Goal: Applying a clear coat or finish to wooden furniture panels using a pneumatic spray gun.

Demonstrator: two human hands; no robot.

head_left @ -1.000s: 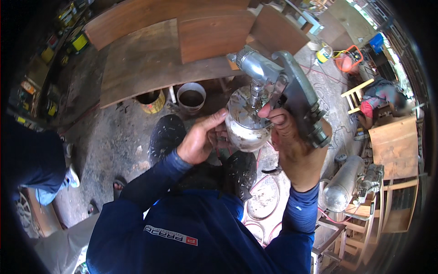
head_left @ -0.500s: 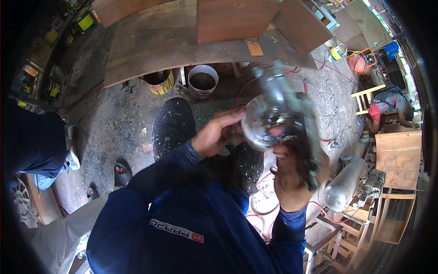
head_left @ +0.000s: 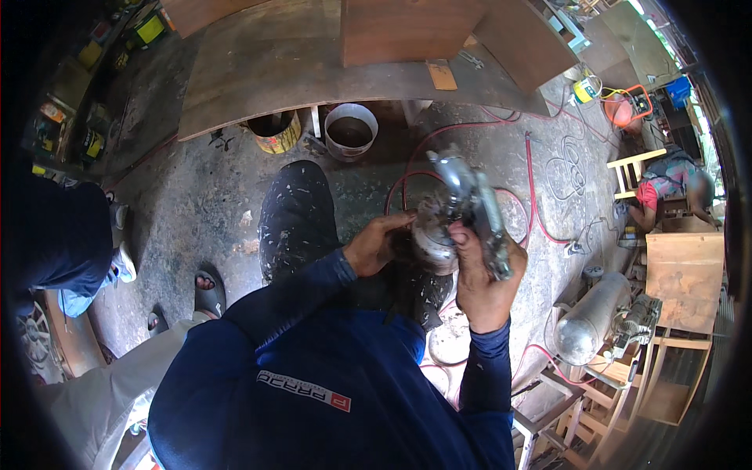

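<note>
A paint spray gun (head_left: 487, 223) with a dull, stained metal cup (head_left: 435, 244) is held in front of my body. My right hand (head_left: 489, 286) is closed around the gun's body and handle, its thumb lying toward the cup. At the cup's left side is my left hand (head_left: 374, 247), its fingers curled round the cup and partly hidden behind it. The gun's metal head tilts up and away from me. Paint-spattered dark trousers (head_left: 298, 211) show below my hands.
Ahead, a low board platform (head_left: 258, 86) carries wooden panels. A white bucket (head_left: 351, 145) and a yellow bucket (head_left: 276, 141) stand under its edge. Red hose (head_left: 533, 196) loops over the floor. An air compressor tank (head_left: 587, 321) lies right; a person (head_left: 674, 188) crouches beyond. Another's sandalled foot (head_left: 208, 291) is left.
The spray gun has moved away from the head camera and slightly left, appearing smaller and less blurred. My right hand moved with it; my left hand shifted a little right and now wraps the cup.
</note>
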